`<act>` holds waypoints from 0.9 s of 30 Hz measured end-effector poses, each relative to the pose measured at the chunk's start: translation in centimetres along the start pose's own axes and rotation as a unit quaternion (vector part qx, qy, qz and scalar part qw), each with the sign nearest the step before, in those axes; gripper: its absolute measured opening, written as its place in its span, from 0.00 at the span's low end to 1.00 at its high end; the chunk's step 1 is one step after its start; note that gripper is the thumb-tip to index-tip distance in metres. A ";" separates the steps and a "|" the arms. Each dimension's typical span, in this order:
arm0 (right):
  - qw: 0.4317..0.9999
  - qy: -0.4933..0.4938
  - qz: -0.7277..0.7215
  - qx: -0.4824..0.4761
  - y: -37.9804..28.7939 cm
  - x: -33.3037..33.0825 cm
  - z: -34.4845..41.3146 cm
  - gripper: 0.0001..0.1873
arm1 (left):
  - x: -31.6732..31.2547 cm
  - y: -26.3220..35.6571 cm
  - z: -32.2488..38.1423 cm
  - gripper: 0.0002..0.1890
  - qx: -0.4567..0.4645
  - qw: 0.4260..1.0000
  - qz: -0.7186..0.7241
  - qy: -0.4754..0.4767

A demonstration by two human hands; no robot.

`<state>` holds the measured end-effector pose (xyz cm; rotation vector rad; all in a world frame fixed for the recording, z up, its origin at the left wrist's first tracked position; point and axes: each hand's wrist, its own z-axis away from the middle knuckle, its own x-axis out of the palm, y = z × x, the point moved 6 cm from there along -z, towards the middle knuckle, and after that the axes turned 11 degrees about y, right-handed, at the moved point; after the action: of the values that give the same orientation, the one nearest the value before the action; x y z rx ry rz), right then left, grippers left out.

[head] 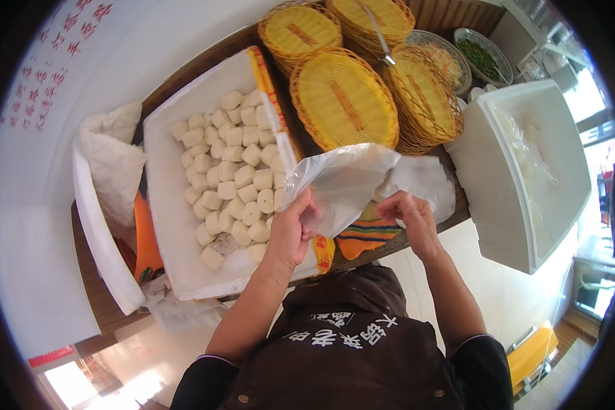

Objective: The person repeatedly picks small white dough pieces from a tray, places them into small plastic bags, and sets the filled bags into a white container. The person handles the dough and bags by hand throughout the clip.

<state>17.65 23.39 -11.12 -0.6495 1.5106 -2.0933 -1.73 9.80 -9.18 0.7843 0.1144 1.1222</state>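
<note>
My left hand point(293, 230) holds a thin clear plastic bag point(346, 179) by its near left edge, and the bag hangs loosely spread. My right hand point(412, 220) has curled fingers beside the bag's right edge; whether they pinch the film cannot be made out. Behind that hand lies a pile of folded clear plastic bags point(430, 184). A striped orange cloth point(366, 238) shows below the bag, between my hands. To the left of my left hand, a white foam box point(166, 220) contains many white steamed buns point(228, 189), loosely heaped.
Yellow wicker baskets point(343, 102) stand behind the bag, with metal tongs point(379, 36) on one. Bowls of shredded vegetables point(443, 64) and chopped greens point(479, 56) sit at far right. Another foam box point(497, 184) stands right. A foam lid point(95, 225) and white quilted cloth point(113, 159) are left.
</note>
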 end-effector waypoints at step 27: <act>0.988 -0.085 0.127 0.039 -0.3 25.5 -0.1 0.14 | -18.1 6.4 6.3 0.13 0.405 0.862 -0.296 0.071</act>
<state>-2.14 7.60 -8.33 -0.5591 1.3340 -1.8471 -12.03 -7.28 -5.88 1.2908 0.9414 0.5003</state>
